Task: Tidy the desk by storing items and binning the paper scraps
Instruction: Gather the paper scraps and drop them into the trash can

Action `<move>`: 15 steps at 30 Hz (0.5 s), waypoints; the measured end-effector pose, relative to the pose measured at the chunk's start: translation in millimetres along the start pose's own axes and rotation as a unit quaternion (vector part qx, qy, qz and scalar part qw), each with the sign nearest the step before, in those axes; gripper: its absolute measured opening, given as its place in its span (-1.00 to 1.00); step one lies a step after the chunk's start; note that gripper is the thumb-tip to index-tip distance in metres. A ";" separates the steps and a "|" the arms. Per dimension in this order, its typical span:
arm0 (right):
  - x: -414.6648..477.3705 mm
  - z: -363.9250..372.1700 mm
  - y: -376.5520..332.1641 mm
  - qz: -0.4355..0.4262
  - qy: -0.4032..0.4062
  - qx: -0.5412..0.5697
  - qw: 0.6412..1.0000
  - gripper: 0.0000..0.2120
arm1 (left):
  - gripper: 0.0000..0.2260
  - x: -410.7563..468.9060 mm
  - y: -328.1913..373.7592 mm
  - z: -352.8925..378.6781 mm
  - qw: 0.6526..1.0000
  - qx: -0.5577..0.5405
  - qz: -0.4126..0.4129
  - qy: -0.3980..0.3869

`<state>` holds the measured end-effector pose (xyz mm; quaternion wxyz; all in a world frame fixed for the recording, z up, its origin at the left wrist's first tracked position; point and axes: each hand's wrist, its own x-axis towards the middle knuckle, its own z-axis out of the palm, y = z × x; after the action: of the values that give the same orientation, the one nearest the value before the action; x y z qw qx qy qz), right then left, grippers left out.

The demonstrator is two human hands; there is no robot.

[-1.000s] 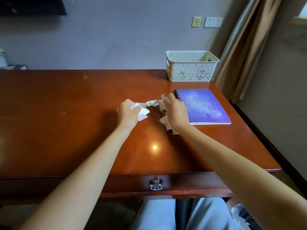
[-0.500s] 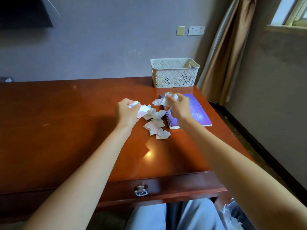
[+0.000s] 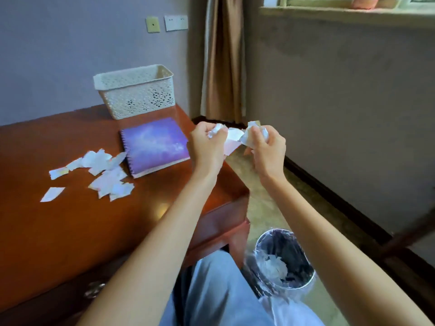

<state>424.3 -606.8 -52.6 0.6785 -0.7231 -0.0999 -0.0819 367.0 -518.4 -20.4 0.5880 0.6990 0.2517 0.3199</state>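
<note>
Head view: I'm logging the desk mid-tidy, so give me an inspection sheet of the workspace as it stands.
Surface: desk, glossy brown wood.
Job's things: loose paper scraps lie left of the purple notebook. The white basket stands behind the notebook. The lined bin on the floor already has paper in it.
Clutter: nothing seen beyond the scraps.
Hands: left hand and right hand each grip crumpled paper, near the desk's right edge.
Cables: nothing seen.
Surroundings: curtain, wall sockets, window sill.
</note>
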 end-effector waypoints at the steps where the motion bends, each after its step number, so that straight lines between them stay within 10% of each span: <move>1: 3.0 -20.8 10.2 0.006 0.022 -0.012 1.000 -0.75 | -0.80 -11.0 0.0 22.7 0.999 -0.006 -0.003 -0.032; 15: -20.0 -166.3 223.0 0.295 0.097 -0.132 0.941 -0.82 | -0.97 -102.1 -159.1 192.9 0.944 0.162 -0.176 -0.228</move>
<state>464.8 -786.6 -261.9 0.5770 -0.7918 0.1962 0.0396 446.0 -691.4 -212.2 0.5551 0.7836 0.2788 -0.0019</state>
